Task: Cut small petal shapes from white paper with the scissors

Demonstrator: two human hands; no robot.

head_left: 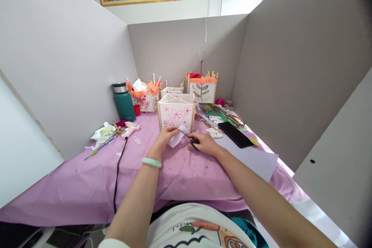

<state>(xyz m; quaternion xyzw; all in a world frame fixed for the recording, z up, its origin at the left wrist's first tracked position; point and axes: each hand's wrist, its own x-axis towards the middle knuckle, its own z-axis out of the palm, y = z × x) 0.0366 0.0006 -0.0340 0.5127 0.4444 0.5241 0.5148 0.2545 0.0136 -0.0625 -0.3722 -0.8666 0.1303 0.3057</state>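
My left hand (166, 136), with a pale green bangle on the wrist, pinches a small piece of lilac paper (178, 137) just in front of a paper lantern with pink flowers (176, 115). My right hand (205, 143) is closed on black-handled scissors (193, 142), whose blades point at the paper's fringed edge. Both hands hover over the purple tablecloth (87, 186).
A glue gun (130, 129) with a black cord lies at left, near a green flask (124, 102) and crumpled scraps. More lanterns (203, 87) stand at the back. A black phone (235, 134), gold scissors and a lilac paper sheet (255, 159) lie at right. Grey partition walls enclose the table.
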